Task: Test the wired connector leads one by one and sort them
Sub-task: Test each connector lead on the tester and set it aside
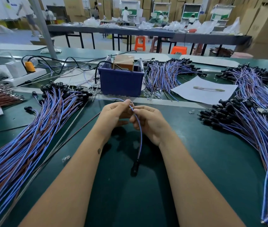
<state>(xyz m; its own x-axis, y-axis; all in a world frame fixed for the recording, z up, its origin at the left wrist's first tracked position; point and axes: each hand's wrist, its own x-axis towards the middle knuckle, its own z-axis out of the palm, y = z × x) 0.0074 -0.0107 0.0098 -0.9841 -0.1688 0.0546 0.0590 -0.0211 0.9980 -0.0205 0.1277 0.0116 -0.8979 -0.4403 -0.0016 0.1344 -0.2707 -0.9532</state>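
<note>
Above the middle of the green desk, one lead is held by both hands. Its thin blue wire ends are pinched by the fingertips of the left hand and the right hand, close together; the wire hangs down toward the viewer, with the black connector at its lower end. A large fanned pile of leads is seen at left, another pile at right. A blue bin is placed just beyond the hands, white paper to its right.
</note>
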